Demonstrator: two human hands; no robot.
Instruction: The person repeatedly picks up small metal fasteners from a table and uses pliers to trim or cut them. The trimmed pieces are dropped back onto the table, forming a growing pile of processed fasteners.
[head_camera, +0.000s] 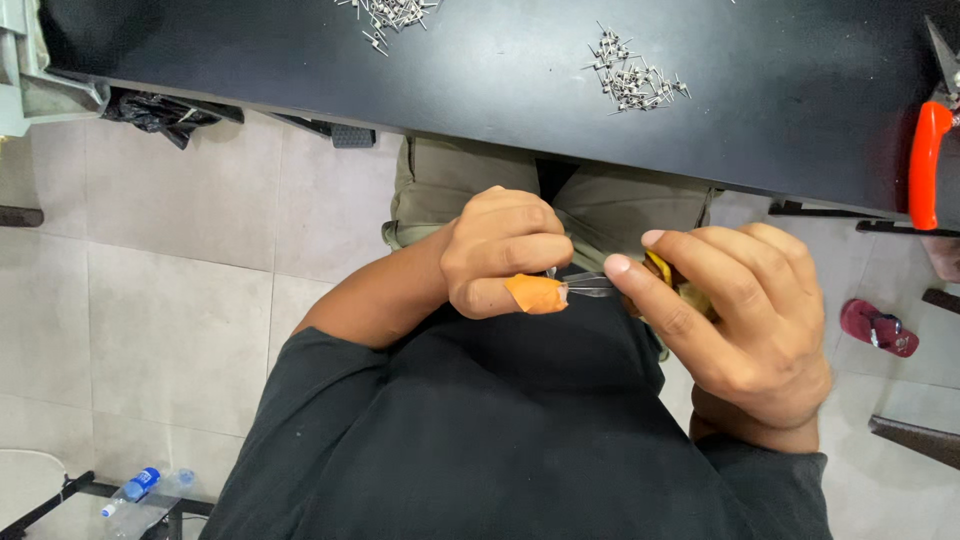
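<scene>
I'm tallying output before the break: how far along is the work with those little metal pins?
Done: cannot tell; two heaps of small metal pins and lie on the black tabletop, and nothing marks either heap as finished. In hand: left hand, its thumb wrapped in orange tape, and right hand pinch a thin metal piece over the lap. Left: unclear. Orange-handled cutters lie aside.
</scene>
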